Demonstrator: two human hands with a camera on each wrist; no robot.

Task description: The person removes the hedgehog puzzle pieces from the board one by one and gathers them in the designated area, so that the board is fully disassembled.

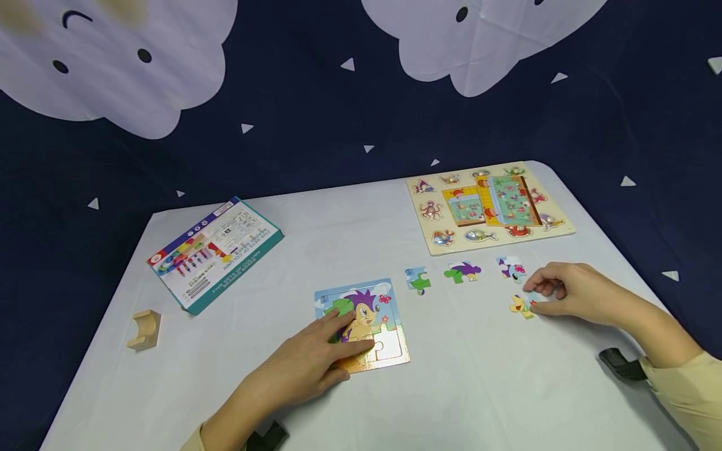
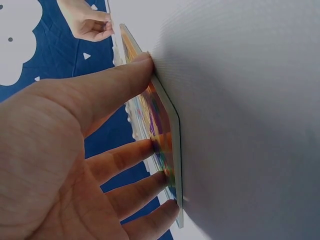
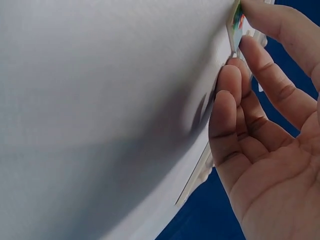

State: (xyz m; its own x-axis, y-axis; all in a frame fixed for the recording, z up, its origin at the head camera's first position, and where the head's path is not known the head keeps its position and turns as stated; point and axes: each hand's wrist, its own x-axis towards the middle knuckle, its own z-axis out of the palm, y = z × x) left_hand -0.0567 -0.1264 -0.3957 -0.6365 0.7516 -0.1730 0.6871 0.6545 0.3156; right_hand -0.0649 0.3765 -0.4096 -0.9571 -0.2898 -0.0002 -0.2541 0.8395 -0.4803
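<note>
My left hand (image 1: 307,358) rests with spread fingers on a small square jigsaw board (image 1: 399,343) showing a purple-haired cartoon hedgehog. The board's lower right section is bare, with piece outlines. In the left wrist view the thumb and fingertips touch the board's face and edge. Further right, my right hand (image 1: 578,293) pinches a jigsaw piece (image 1: 522,305) between thumb and index finger, at the tabletop. The right wrist view shows this piece (image 3: 236,31) tilted up on edge, the other fingers curled. Nearby lie a blue-and-green piece (image 1: 416,279), a purple-and-green piece (image 1: 465,272) and a butterfly piece (image 1: 510,268).
A wooden sea-animal peg board (image 1: 423,228) lies at the back right, two picture cards (image 1: 510,200) on top. At the left are a flat toy box (image 1: 217,254) and a notched wooden block (image 1: 146,329). Dark cloud-patterned cloth (image 1: 304,125) hangs behind the white table (image 1: 451,388).
</note>
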